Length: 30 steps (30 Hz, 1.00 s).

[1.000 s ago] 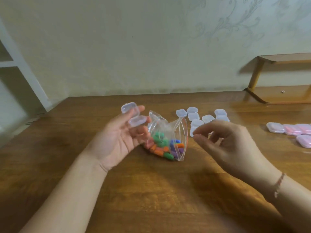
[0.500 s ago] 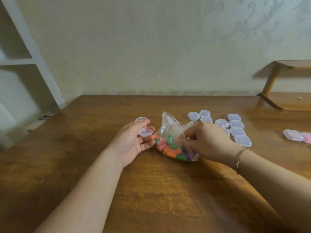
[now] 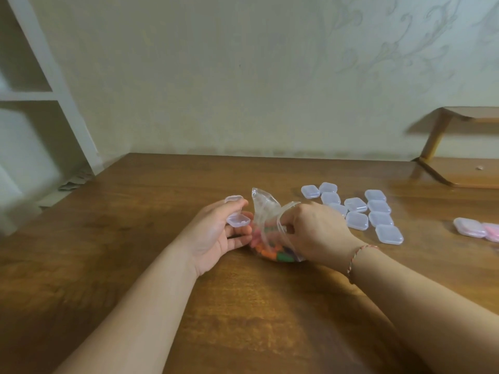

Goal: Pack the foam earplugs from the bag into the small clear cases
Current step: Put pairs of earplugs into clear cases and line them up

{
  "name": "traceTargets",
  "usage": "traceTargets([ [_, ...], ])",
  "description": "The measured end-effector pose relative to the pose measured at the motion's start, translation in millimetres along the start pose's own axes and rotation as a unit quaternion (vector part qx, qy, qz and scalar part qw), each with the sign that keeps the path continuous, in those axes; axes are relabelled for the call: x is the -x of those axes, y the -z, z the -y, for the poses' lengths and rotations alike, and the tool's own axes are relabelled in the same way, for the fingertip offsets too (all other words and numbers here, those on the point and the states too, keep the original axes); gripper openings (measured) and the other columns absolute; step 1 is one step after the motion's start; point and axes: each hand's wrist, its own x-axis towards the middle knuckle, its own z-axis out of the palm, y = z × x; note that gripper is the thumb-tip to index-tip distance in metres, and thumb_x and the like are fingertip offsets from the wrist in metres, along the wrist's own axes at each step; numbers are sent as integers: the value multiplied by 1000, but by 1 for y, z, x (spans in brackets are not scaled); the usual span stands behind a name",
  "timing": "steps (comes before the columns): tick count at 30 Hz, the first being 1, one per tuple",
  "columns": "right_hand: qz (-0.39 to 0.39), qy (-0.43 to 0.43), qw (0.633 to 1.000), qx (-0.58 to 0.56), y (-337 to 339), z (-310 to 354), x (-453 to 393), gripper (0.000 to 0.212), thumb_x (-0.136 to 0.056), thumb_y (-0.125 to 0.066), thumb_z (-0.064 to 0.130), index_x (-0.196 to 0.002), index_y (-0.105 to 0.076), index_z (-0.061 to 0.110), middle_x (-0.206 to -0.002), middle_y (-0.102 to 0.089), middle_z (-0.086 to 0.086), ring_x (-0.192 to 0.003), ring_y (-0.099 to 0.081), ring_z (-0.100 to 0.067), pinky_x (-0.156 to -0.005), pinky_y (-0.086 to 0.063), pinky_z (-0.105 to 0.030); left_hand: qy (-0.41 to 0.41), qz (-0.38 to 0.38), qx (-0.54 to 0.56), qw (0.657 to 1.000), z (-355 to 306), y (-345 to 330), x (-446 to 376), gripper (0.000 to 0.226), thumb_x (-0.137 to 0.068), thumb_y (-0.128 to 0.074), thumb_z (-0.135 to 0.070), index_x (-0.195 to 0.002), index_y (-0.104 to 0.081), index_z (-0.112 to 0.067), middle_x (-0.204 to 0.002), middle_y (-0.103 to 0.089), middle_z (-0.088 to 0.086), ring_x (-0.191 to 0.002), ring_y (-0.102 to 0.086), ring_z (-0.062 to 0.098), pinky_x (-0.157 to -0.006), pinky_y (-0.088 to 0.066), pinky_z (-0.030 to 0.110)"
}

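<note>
Right hand reaching into the bag of earplugs while the left holds an open case ready.

On the wooden worktop (image 3: pixel 162 265) the clear bag (image 3: pixel 266 211) stands slumped with its mouth up, the landmark here. Behind and right of it lie the empty cases (image 3: pixel 357 209); further right, pink-filled cases (image 3: pixel 469 228). The right hand (image 3: pixel 316 233) is at the bag's right side, fingers curled into its mouth, seemingly pinching inside. The left hand (image 3: pixel 216 236), just left of the bag, pinches an open case (image 3: pixel 237 220), lid up. The earplugs (image 3: pixel 272 252) lie heaped at the bag's bottom: likely light, squashy, best taken one at a time by the middle; the film is probably thin and slippery.
</note>
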Motion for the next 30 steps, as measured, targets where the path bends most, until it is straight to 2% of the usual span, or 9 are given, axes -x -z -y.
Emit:
traceTargets([
  [3, 10, 13, 1000, 5, 3, 6, -1, 13, -92, -58, 28, -91, -71, 29, -88, -61, 3, -83, -59, -20, -70, -55, -35, 3, 15, -17, 1000, 1, 0, 0, 25, -98, -57, -26, -118, -64, -13, -104, -68, 16, -88, -63, 25, -83, -58, 39],
  [6, 8, 1, 1000, -9, 1, 6, -3, 26, -90, -60, 35, -113, -69, 27, -102, -67, -1, -88, -63, -22, -75, -57, -37, 5, 21, -21, 1000, 1, 0, -1, 23, -98, -57, -27, -116, -65, -15, -108, -69, 17, -93, -61, 27, -87, -56, 41],
  [8, 5, 2, 1000, -14, -1, 4, -1, 22, -90, -59, 34, -108, -70, 29, -99, -68, -2, -85, -64, -22, -72, -56, -38, 4, 29, -21, 999, 2, 0, -1, 25, -98, -58, -27, -118, -65, -14, -107, -69, 15, -90, -61, 25, -82, -57, 38],
  [9, -2, -1, 1000, -15, -3, 1, -1, 16, -90, -57, 30, -96, -72, 28, -97, -69, -2, -83, -64, -24, -70, -55, -39, 3, 33, -21, 999, 2, 0, -1, 26, -97, -58, -27, -119, -65, -14, -106, -69, 15, -88, -61, 24, -80, -58, 36],
  [11, -22, -9, 999, -29, -8, -5, -1, 23, -89, -54, 24, -68, -64, 26, -95, -72, 0, -78, -64, -23, -66, -55, -39, -2, 39, -22, 999, 3, 0, 0, 29, -97, -59, -27, -121, -64, -13, -104, -67, 14, -78, -62, 19, -75, -57, 34],
  [16, -41, -22, 993, -106, -16, -14, 0, 13, -85, -67, 36, -89, -76, 28, -79, -70, 4, -70, -65, -14, -62, -57, -36, -8, 46, -26, 999, 4, -4, 0, 34, -95, -61, -32, -123, -62, -13, -104, -65, 15, -74, -62, 17, -75, -58, 34],
  [20, -36, -33, 987, -153, -15, -24, 5, 28, -81, -68, 46, -88, -76, 20, -76, -71, 0, -68, -66, -16, -63, -58, -40, -6, 59, -32, 998, 4, -6, 2, 40, -95, -56, -41, -122, -63, -12, -99, -63, 14, -73, -63, 17, -76, -57, 35],
  [25, -54, -17, 992, -113, -22, -27, 3, 17, -85, -64, 33, -83, -75, 21, -78, -69, 2, -68, -64, -16, -62, -57, -40, 7, 71, -17, 997, 3, -11, 5, 64, -92, -39, -62, -125, -61, -12, -95, -65, 14, -72, -61, 17, -73, -55, 34],
  [30, -52, -8, 990, -130, -23, -28, 5, 25, -81, -64, 47, -79, -76, 25, -78, -71, 3, -68, -65, -13, -61, -57, -36, 14, 76, -7, 997, 3, -11, 5, 75, -91, -29, -70, -126, -61, -12, -98, -63, 15, -74, -60, 18, -74, -54, 34],
])
